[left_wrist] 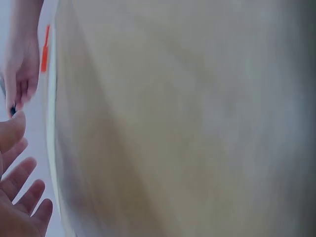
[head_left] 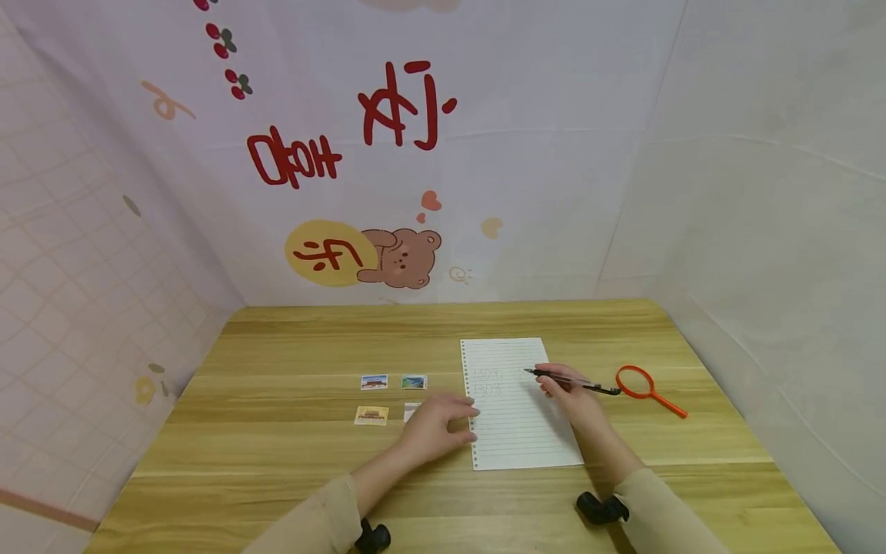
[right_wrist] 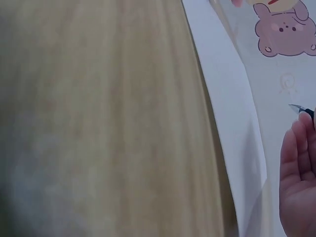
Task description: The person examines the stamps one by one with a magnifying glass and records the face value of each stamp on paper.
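A lined sheet of paper [head_left: 515, 431], punched with holes down its left edge, lies on the table with two short lines of handwriting near its upper left. My right hand [head_left: 569, 396] pinches a pen [head_left: 577, 382] over the sheet's right side, the nib pointing left; the same pen [right_wrist: 307, 111] shows at the right wrist view's edge. At the sheet's left edge my left hand [head_left: 434, 427] rests with fingers spread and relaxed, and it partly covers a pale stamp [head_left: 410, 412]. Its fingers [left_wrist: 19, 177] look loosely extended in the left wrist view.
Left of the paper lie a stamp with a red building [head_left: 374, 382], a blue-green stamp [head_left: 414, 382] and a yellow stamp [head_left: 371, 416]. To the right is a red magnifying glass [head_left: 651, 394]. Printed cloth walls [head_left: 540, 215] enclose the wooden table [head_left: 277, 446].
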